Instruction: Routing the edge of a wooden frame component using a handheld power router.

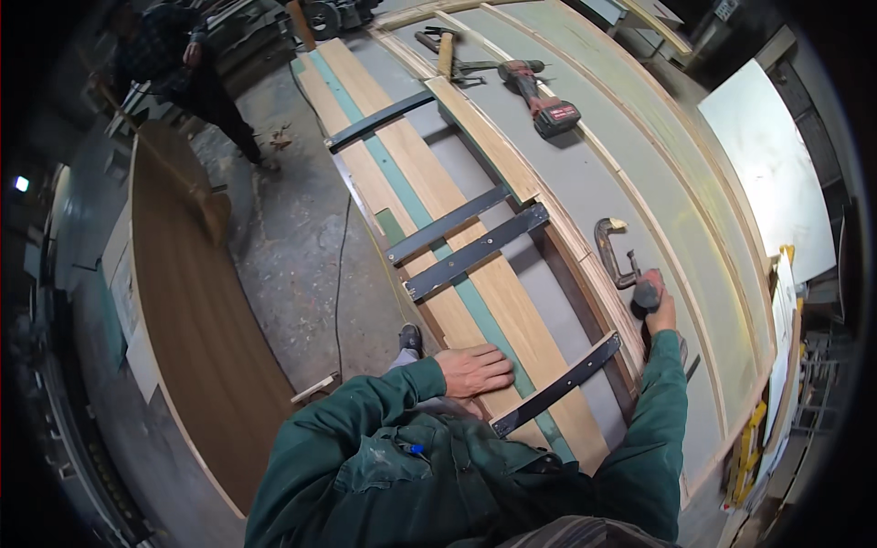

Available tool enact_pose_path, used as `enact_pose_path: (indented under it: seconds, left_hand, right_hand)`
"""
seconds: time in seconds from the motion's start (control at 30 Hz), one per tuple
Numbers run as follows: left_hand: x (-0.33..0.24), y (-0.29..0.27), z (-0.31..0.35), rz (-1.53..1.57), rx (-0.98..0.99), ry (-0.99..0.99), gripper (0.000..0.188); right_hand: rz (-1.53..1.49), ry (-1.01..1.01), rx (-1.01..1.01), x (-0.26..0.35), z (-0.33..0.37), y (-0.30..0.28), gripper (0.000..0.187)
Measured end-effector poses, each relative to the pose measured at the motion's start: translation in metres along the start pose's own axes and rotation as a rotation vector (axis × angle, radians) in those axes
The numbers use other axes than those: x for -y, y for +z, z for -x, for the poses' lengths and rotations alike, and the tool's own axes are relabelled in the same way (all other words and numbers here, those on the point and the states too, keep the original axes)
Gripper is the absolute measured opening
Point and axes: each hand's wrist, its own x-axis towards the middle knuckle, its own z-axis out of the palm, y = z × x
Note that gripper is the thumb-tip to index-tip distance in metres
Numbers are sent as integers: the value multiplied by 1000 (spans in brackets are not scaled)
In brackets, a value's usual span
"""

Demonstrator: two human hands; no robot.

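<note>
My left hand (478, 369) lies flat with fingers stretched on a long panel of pale wooden boards (501, 290) with a green strip (403, 190) along its middle. Black crossbars (477, 252) with holes span the panel, one of them (559, 384) just right of that hand. My right hand (661, 315) is closed round a red-and-black power tool (648, 290) on the grey surface at the right; the hand hides part of it. Just beyond the tool lies a C-clamp (613, 251), apart from my fingers.
A red-and-black cordless drill (539, 99) and a wooden-handled hammer (446, 57) lie farther up the table. Pale wooden strips (630, 196) run along the grey surface. Left of me stands a curved brown panel (187, 301). A cable (343, 265) crosses the floor; another person (183, 68) stands far left.
</note>
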Motion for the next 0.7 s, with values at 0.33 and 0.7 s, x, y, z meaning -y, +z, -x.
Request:
enact_pose_path:
  seconds: [0.33, 0.7]
  left_hand:
    - [1, -9, -1, 81, -19, 23, 86]
    - [5, -56, 110, 290, -249, 17, 59]
  right_hand:
    - [-111, -116, -85, 100, 55, -71, 65]
    - [-292, -297, 4, 348, 172, -12, 55]
